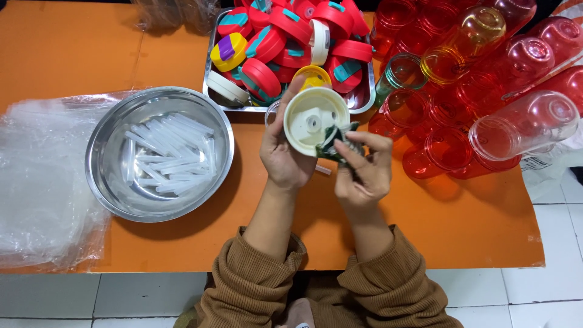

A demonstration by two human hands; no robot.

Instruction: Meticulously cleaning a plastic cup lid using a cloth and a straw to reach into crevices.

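closest, over the orange desk (73, 54), the left hand (285, 155) grips a cream lid (311, 118) underside up, while the right hand (363, 167) pinches a dark green piece (335, 143) against its rim. farther: steel bowl (106, 136) of clear straws (170, 152), tray (364, 100) of red lids (285, 30), red cups (461, 79).

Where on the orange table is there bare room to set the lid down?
Bare orange shows at the top left above the steel bowl and along the near edge right of the right hand. It is crowded around the lid tray, the red bottles and the plastic bags.
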